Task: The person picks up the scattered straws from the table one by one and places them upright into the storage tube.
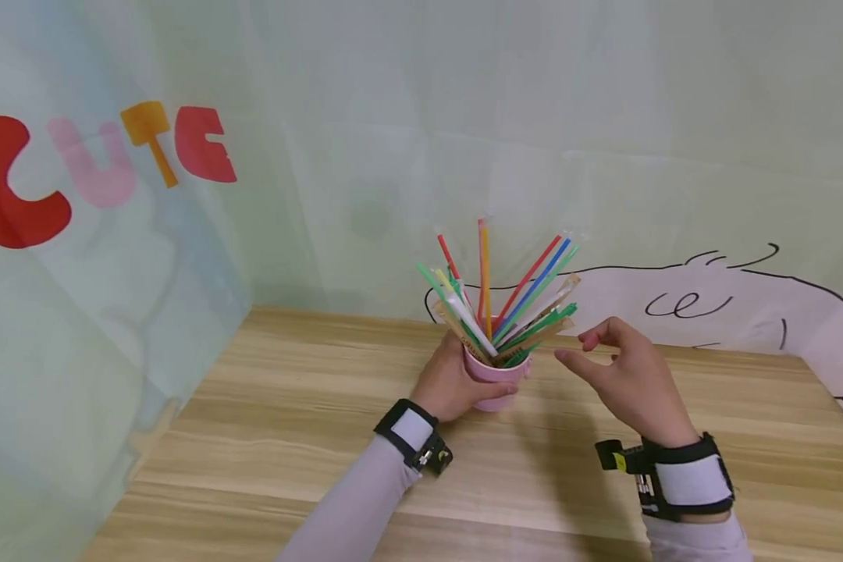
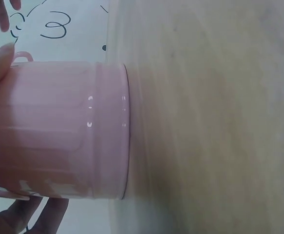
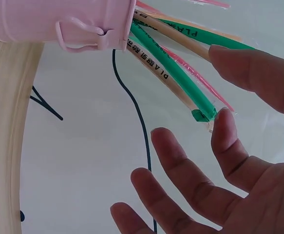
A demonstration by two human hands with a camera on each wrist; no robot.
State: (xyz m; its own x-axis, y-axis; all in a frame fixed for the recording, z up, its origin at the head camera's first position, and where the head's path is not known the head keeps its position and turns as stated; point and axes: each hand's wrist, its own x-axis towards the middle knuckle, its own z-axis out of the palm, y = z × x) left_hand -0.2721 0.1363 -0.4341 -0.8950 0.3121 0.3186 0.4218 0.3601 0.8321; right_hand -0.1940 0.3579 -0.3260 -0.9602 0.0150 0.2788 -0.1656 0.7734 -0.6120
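A small pink pail (image 1: pixel 492 376) with little side handles stands upright on the wooden table, packed with straws. My left hand (image 1: pixel 453 382) grips it round the side, thumb across the front; in the left wrist view the pail (image 2: pixel 59 126) hides part of that hand. Individually wrapped straws fan out above the rim, among them a blue straw (image 1: pixel 537 282) and an orange straw (image 1: pixel 487 281). To the right of them hovers my right hand (image 1: pixel 632 378), thumb and fingers apart, holding nothing. The right wrist view has its fingertips close by the tip of a green wrapped straw (image 3: pixel 173 70).
The wooden table (image 1: pixel 309 421) stretches to both sides of the pail. Behind it hangs a pale backdrop (image 1: pixel 365 156) with a line drawing, and coloured letters (image 1: pixel 204 144) at the left.
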